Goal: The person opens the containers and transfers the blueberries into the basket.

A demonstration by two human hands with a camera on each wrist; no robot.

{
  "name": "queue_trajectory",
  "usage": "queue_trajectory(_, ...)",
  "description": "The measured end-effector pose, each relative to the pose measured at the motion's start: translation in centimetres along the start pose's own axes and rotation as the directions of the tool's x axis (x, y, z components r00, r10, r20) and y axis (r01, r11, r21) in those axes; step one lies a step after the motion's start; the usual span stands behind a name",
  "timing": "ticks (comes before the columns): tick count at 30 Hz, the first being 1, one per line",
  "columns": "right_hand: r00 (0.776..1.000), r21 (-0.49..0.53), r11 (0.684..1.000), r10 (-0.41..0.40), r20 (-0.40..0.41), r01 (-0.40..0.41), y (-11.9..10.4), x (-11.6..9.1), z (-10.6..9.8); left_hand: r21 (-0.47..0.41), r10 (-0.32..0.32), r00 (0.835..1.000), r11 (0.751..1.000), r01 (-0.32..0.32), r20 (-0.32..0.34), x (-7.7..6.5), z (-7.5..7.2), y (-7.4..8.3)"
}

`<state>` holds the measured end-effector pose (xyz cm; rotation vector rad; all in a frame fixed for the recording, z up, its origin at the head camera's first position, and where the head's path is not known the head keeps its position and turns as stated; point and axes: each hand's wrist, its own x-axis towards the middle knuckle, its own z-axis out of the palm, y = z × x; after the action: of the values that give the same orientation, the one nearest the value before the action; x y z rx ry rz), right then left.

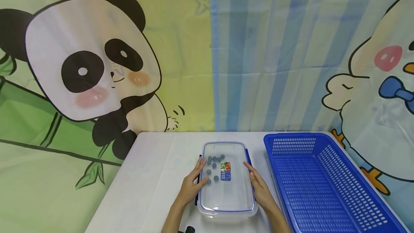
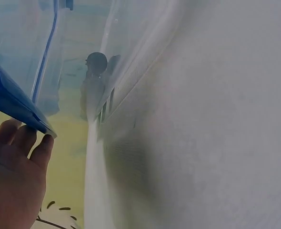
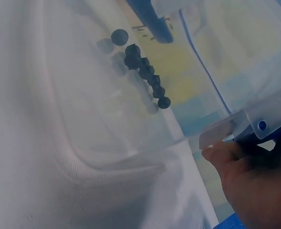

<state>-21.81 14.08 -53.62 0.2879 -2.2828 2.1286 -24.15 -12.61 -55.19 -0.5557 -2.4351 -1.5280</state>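
Observation:
A clear plastic food container [image 1: 226,209] with a blue-rimmed clear lid [image 1: 234,193] stands on the table. Several small dark balls [image 1: 216,178] lie inside, towards its left; the right wrist view shows these balls [image 3: 145,71] through the wall. My left hand [image 1: 189,186] is at the container's left side, thumb over the lid's edge. In the left wrist view its fingertips touch a blue side clip [image 2: 16,100] that stands out from the wall. My right hand [image 1: 261,190] lies along the right side, fingers extended at the blue clip [image 1: 248,156]; part of that clip is hidden.
A large blue plastic basket [image 1: 310,204] stands close on the right. The white table [image 1: 142,190] ends at a curtain [image 1: 187,82] printed with cartoon animals. A small black object [image 1: 190,229] shows at the bottom edge, by the left forearm.

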Motion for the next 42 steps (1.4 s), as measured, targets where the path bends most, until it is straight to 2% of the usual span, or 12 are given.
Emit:
queue_trajectory(9, 0.999, -0.020, 1.000, 0.025, 0.022, -0.025, -0.1, 0.0, -0.3, -0.027, 0.007, 1.000, 1.000, -0.007, 0.013, 0.0, -0.2, 0.1)
queue_trajectory(18, 0.999, 0.016, 1.000, 0.021, 0.049, -0.022, -0.1, 0.1, -0.5, -0.035, -0.013, 1.000, 0.999, 0.014, 0.018, 0.0, -0.2, 0.0)
queue_trajectory(28, 1.000, 0.079, 0.997, 0.002, 0.010, -0.003, 0.3, 0.0, -0.5, -0.026, -0.015, 1.000, 1.000, 0.015, 0.017, 0.1, -0.3, -0.1)
queue_trajectory(32, 0.998, -0.003, 0.999, 0.051, -0.033, -0.051, 0.2, 0.1, -0.3, -0.014, -0.019, 1.000, 1.000, 0.019, 0.019, 0.1, -0.4, 0.0)
queue_trajectory(36, 0.991, -0.168, 0.979, 0.102, -0.090, -0.116, -0.2, 0.0, -0.2, 0.000, -0.021, 1.000, 1.000, 0.021, 0.022, 0.1, -0.4, 0.1)
queue_trajectory(39, 0.987, -0.317, 0.937, 0.115, -0.115, -0.147, -0.5, -0.2, -0.1, 0.011, -0.016, 1.000, 1.000, 0.016, 0.022, 0.1, -0.4, 0.1)
queue_trajectory(42, 0.991, -0.464, 0.877, 0.081, -0.110, -0.123, -0.9, -0.2, -0.1, 0.025, -0.016, 1.000, 1.000, 0.016, 0.017, 0.0, -0.4, 0.2)
